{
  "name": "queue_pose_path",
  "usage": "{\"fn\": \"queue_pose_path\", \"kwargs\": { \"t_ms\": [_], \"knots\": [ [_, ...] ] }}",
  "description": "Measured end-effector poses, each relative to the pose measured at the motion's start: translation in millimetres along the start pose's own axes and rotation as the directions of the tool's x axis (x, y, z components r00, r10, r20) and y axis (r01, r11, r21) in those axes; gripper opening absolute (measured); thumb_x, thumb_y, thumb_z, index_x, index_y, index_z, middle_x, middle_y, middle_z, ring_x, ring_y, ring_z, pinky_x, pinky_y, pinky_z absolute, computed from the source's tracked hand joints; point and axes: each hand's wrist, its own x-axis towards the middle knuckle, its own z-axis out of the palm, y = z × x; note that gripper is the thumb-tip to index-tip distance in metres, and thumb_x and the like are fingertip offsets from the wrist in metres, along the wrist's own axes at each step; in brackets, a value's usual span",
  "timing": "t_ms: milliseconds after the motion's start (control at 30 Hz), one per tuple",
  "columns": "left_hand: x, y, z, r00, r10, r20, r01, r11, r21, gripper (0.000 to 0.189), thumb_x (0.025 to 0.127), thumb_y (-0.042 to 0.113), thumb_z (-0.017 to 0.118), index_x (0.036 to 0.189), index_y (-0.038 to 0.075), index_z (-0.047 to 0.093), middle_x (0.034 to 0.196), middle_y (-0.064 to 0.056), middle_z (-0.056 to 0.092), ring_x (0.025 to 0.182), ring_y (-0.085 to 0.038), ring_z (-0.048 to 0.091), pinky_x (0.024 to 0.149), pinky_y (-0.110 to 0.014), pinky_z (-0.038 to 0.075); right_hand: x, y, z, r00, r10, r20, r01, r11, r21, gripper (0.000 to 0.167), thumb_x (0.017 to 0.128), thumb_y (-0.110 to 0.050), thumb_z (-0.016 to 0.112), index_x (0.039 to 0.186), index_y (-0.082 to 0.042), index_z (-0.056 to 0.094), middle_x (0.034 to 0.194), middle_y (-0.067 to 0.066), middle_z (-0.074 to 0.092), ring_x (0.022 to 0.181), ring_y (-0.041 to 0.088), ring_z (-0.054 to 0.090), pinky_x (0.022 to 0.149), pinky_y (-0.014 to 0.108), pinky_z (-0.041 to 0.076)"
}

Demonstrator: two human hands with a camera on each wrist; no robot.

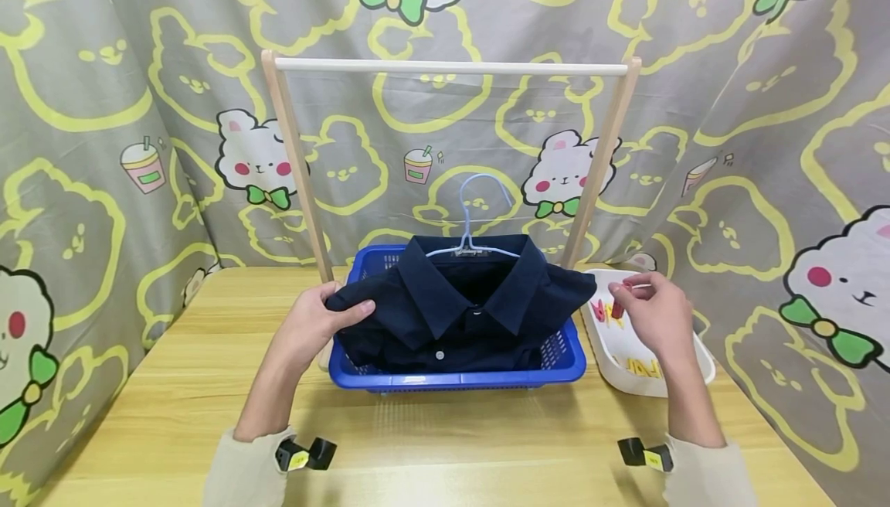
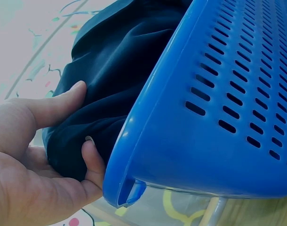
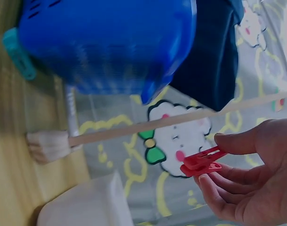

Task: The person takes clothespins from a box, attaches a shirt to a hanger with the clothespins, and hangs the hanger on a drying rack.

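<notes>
Right grip [image 1: 653,312] narrow, pinching red clothespin [image 3: 195,162]; left grip [image 1: 320,323] curled on dark shirt [image 1: 455,329] at one side. Best: hold shirt smooth, squeeze clothespin squarely.

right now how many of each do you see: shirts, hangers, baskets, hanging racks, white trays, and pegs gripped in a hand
dark shirt: 1
hanger: 1
blue basket: 1
hanging rack: 1
white tray: 1
gripped red peg: 1
total: 6
</notes>
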Motion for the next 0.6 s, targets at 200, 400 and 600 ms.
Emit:
{"fn": "queue_pose_path", "kwargs": {
  "t_ms": [200, 400, 600],
  "knots": [
    [0.6, -1.0, 0.7, 1.000, -0.003, -0.001, 0.003, 1.000, -0.004, 0.040, 0.089, 0.038, 0.078, 0.100, 0.003, 0.061, 0.085, -0.001, 0.050, 0.091, -0.023, 0.052, 0.075, -0.034, 0.042, -8.5, -15.2, -5.8, 1.000, -0.004, 0.002, 0.004, 0.999, 0.042, 0.056, 0.098, -0.048, 0.063, 0.126, 0.000, 0.061, 0.120, 0.027, 0.069, 0.111, 0.040, 0.065, 0.077, 0.036, 0.045],
    [0.5, -0.7, 1.9, 1.000, -0.001, 0.003, 0.001, 1.000, -0.014, 0.041, 0.089, 0.037, 0.078, 0.102, 0.003, 0.061, 0.087, -0.001, 0.052, 0.092, -0.022, 0.053, 0.075, -0.033, 0.044, -21.7, -31.5, -11.0, 0.998, -0.059, -0.027, 0.061, 0.995, 0.075, 0.059, 0.096, -0.053, 0.063, 0.126, -0.003, 0.062, 0.119, 0.023, 0.070, 0.110, 0.037, 0.068, 0.078, 0.029, 0.047],
    [0.7, 1.2, 0.6, 1.000, 0.006, 0.003, -0.006, 1.000, -0.016, 0.039, 0.090, 0.036, 0.078, 0.098, 0.003, 0.060, 0.084, -0.001, 0.051, 0.089, -0.022, 0.053, 0.074, -0.032, 0.044, -36.0, -50.3, -15.2, 0.991, -0.116, -0.063, 0.122, 0.986, 0.112, 0.051, 0.094, -0.051, 0.068, 0.119, -0.007, 0.066, 0.112, 0.015, 0.072, 0.088, -0.002, 0.066, 0.074, 0.016, 0.047]
  ]
}}
